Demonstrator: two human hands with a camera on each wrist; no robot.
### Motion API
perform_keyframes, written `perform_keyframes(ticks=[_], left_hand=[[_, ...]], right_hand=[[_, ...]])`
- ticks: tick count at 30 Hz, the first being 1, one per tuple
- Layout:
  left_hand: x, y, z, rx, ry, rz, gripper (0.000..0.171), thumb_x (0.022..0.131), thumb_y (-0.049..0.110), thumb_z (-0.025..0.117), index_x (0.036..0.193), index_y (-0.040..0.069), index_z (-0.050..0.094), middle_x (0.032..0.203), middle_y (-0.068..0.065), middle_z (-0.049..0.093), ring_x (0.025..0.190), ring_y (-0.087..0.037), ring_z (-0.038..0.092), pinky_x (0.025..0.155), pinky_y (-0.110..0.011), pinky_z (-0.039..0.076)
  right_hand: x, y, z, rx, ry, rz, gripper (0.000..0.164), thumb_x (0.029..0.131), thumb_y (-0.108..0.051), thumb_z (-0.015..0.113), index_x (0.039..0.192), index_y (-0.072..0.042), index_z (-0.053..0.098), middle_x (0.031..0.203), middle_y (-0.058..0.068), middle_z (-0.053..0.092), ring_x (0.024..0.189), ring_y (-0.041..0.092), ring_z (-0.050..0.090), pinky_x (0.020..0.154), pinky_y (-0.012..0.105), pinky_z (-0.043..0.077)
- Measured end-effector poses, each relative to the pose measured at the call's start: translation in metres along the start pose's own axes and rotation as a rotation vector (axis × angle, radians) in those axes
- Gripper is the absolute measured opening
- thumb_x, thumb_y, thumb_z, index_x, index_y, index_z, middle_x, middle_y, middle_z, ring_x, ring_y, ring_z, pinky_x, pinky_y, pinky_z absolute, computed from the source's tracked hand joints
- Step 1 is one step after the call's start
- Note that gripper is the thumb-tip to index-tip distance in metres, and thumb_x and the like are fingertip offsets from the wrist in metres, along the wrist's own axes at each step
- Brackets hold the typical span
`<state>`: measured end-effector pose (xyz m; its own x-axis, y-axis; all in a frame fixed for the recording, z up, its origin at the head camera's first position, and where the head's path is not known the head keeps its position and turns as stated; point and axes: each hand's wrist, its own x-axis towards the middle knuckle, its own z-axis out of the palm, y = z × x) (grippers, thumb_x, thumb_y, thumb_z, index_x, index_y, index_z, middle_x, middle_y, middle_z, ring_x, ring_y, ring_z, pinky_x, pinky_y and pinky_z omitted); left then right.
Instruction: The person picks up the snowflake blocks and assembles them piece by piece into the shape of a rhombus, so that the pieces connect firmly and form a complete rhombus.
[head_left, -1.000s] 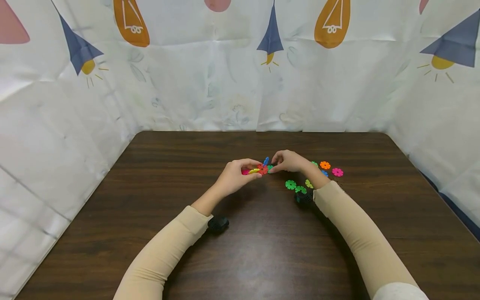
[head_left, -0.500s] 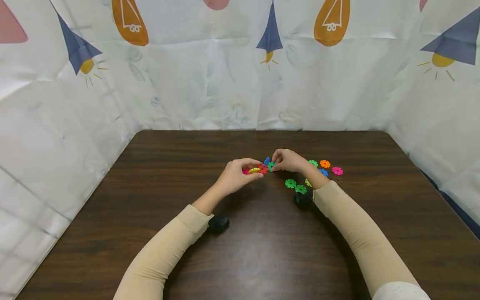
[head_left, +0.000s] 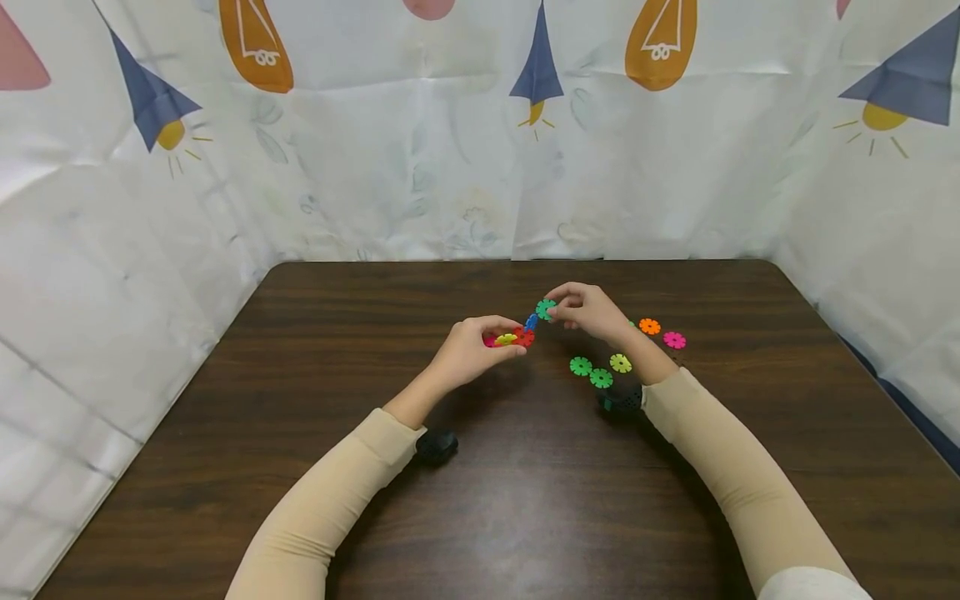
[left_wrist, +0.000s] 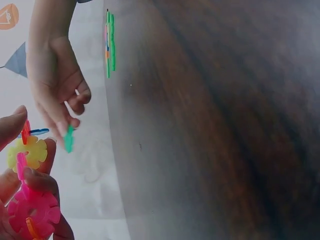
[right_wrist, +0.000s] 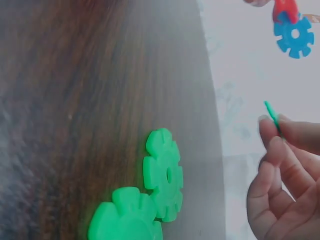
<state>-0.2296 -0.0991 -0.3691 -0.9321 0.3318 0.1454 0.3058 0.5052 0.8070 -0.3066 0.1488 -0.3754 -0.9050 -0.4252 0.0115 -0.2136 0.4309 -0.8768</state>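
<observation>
My left hand (head_left: 465,354) grips a chain of interlocked notched plastic discs. In the left wrist view the chain has a pink disc (left_wrist: 42,212), a yellow disc (left_wrist: 31,152), a red disc (left_wrist: 26,131) and a blue disc (left_wrist: 40,132) at its far end, plus a bit of orange (left_wrist: 31,227). Between thumb and fingers my right hand (head_left: 596,315) pinches a single green disc (head_left: 546,309). In the right wrist view this green disc is seen edge-on, apart from the blue disc (right_wrist: 304,42), which is joined to the red one (right_wrist: 285,7).
Loose discs lie flat on the brown table (head_left: 375,317) to the right: two green discs (head_left: 581,367), a yellow disc (head_left: 620,363), an orange disc (head_left: 650,327) and a pink disc (head_left: 674,340). My right forearm partly covers others. A patterned cloth (head_left: 450,183) hangs behind the table.
My right hand has risen and moved slightly right with the green disc, which was beside the red and blue discs before. My left hand has stayed nearly still with the chain.
</observation>
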Motion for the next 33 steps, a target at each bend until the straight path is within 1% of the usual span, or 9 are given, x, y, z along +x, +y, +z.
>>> perform_keyframes(ticks=[3, 7, 12, 18, 22, 24, 28, 33], left_hand=[[0.000, -0.001, 0.000, 0.000, 0.000, -0.006, 0.038, 0.091, 0.027, 0.082, 0.124, 0.010, 0.074, 0.101, -0.003, 0.074, 0.084, -0.020, 0.064, 0.069, -0.032, 0.053], [0.000, 0.000, 0.000, 0.005, 0.006, -0.001, 0.036, 0.091, 0.024, 0.081, 0.123, 0.009, 0.074, 0.100, -0.003, 0.074, 0.083, -0.020, 0.063, 0.068, -0.032, 0.053], [0.000, 0.001, 0.001, 0.010, 0.012, 0.006, 0.036, 0.091, 0.023, 0.082, 0.123, 0.009, 0.074, 0.100, -0.003, 0.074, 0.082, -0.020, 0.062, 0.068, -0.032, 0.053], [-0.001, 0.000, 0.002, 0.019, 0.014, 0.009, 0.036, 0.091, 0.024, 0.082, 0.122, 0.009, 0.075, 0.103, -0.004, 0.073, 0.083, -0.021, 0.062, 0.069, -0.032, 0.053], [-0.001, -0.001, 0.003, 0.021, 0.008, 0.008, 0.037, 0.091, 0.027, 0.081, 0.123, 0.010, 0.074, 0.104, -0.004, 0.073, 0.084, -0.021, 0.062, 0.069, -0.032, 0.053], [-0.001, 0.000, 0.003, 0.018, 0.007, 0.008, 0.037, 0.091, 0.027, 0.081, 0.123, 0.010, 0.075, 0.104, -0.003, 0.073, 0.084, -0.020, 0.062, 0.069, -0.031, 0.053], [-0.001, 0.001, 0.003, 0.019, 0.007, 0.006, 0.037, 0.091, 0.028, 0.081, 0.122, 0.010, 0.075, 0.104, -0.003, 0.073, 0.085, -0.020, 0.062, 0.070, -0.031, 0.053], [-0.001, 0.002, 0.004, 0.020, 0.000, 0.001, 0.037, 0.091, 0.028, 0.081, 0.122, 0.010, 0.075, 0.105, -0.003, 0.073, 0.085, -0.020, 0.062, 0.070, -0.031, 0.053]], right_hand=[[-0.004, -0.004, -0.001, 0.047, 0.034, 0.003, 0.033, 0.103, -0.015, 0.064, 0.133, 0.000, 0.062, 0.108, 0.026, 0.071, 0.093, 0.044, 0.060, 0.085, 0.043, 0.051], [-0.008, -0.008, -0.001, 0.094, 0.044, 0.015, 0.035, 0.103, -0.015, 0.065, 0.134, 0.000, 0.062, 0.108, 0.025, 0.071, 0.096, 0.046, 0.058, 0.086, 0.045, 0.050], [-0.011, -0.008, 0.002, 0.141, 0.052, 0.031, 0.038, 0.102, -0.016, 0.066, 0.136, 0.001, 0.061, 0.105, 0.020, 0.072, 0.089, 0.041, 0.058, 0.081, 0.041, 0.050], [-0.017, -0.013, 0.006, 0.160, 0.073, 0.041, 0.034, 0.103, -0.017, 0.064, 0.134, -0.001, 0.064, 0.107, 0.026, 0.070, 0.082, 0.037, 0.055, 0.076, 0.039, 0.049], [-0.019, -0.013, 0.007, 0.166, 0.074, 0.048, 0.035, 0.103, -0.017, 0.065, 0.133, 0.000, 0.064, 0.104, 0.023, 0.071, 0.077, 0.029, 0.055, 0.076, 0.038, 0.049], [-0.020, -0.013, 0.007, 0.171, 0.076, 0.051, 0.035, 0.103, -0.017, 0.065, 0.133, 0.000, 0.064, 0.103, 0.022, 0.071, 0.077, 0.028, 0.055, 0.076, 0.038, 0.049], [-0.022, -0.014, 0.009, 0.190, 0.089, 0.050, 0.034, 0.103, -0.017, 0.065, 0.131, 0.000, 0.064, 0.102, 0.022, 0.072, 0.078, 0.032, 0.055, 0.076, 0.038, 0.049], [-0.024, -0.017, 0.012, 0.217, 0.103, 0.043, 0.033, 0.103, -0.017, 0.065, 0.130, 0.001, 0.065, 0.100, 0.020, 0.073, 0.077, 0.033, 0.056, 0.077, 0.038, 0.050]])
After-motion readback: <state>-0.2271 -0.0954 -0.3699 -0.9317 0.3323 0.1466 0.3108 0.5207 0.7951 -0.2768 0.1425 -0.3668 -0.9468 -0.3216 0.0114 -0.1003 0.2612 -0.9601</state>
